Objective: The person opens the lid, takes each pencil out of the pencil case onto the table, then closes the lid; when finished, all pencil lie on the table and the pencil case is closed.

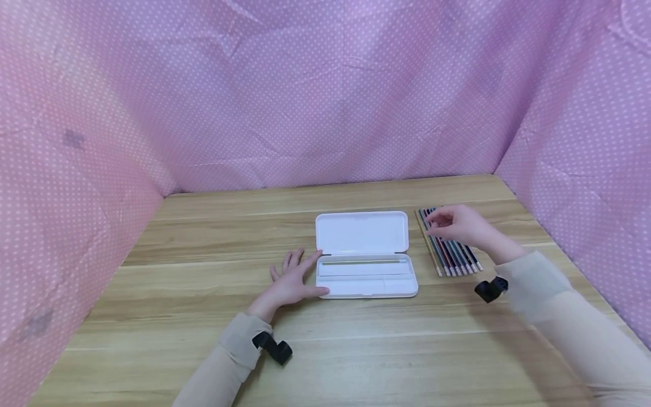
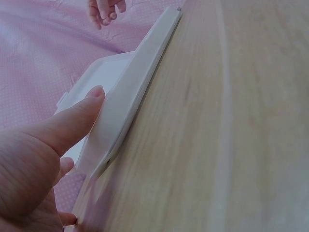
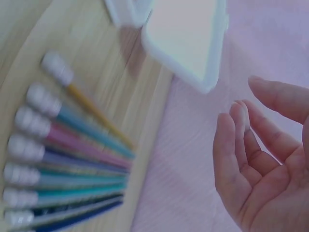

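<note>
A white pencil case [image 1: 366,294] lies open on the table, its lid [image 1: 362,232] folded back. One pencil [image 1: 361,262] lies lengthwise in the case's back part. My left hand [image 1: 290,284] is spread at the case's left end; in the left wrist view its thumb [image 2: 79,118] rests against the case's side. Over a row of pencils [image 1: 458,264] to the right of the case hovers my right hand [image 1: 460,226], fingers loosely bent and thumb apart. Nothing shows between them in the right wrist view. A yellow pencil [image 3: 101,116] lies at the row's left edge.
The wooden table [image 1: 203,271] carries the case and the pencils, which lie side by side with white ends toward me. A pink dotted cloth [image 1: 325,102] hangs behind the table and along both sides.
</note>
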Demonstrator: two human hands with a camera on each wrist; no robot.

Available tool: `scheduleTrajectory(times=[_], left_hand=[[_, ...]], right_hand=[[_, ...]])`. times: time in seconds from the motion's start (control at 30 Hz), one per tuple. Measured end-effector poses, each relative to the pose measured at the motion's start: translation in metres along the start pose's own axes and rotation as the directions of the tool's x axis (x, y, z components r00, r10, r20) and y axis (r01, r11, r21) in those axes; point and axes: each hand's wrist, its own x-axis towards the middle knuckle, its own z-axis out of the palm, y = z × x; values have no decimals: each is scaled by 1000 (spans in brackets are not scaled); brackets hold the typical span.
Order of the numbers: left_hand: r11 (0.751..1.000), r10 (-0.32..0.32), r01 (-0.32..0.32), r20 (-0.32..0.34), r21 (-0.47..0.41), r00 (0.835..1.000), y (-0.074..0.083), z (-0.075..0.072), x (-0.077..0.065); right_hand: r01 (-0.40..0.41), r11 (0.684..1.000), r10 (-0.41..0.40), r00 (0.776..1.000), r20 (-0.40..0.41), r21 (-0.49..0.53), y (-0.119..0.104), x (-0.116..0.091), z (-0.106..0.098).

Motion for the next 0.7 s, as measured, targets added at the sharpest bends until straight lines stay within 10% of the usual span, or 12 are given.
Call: scheduleTrajectory(times=[0.7], left_hand=[[1000,-11,11,6,-2,1000,2,-1,-1]], right_hand=[[270,961,-272,962,-34,-67,-48,4,62]])
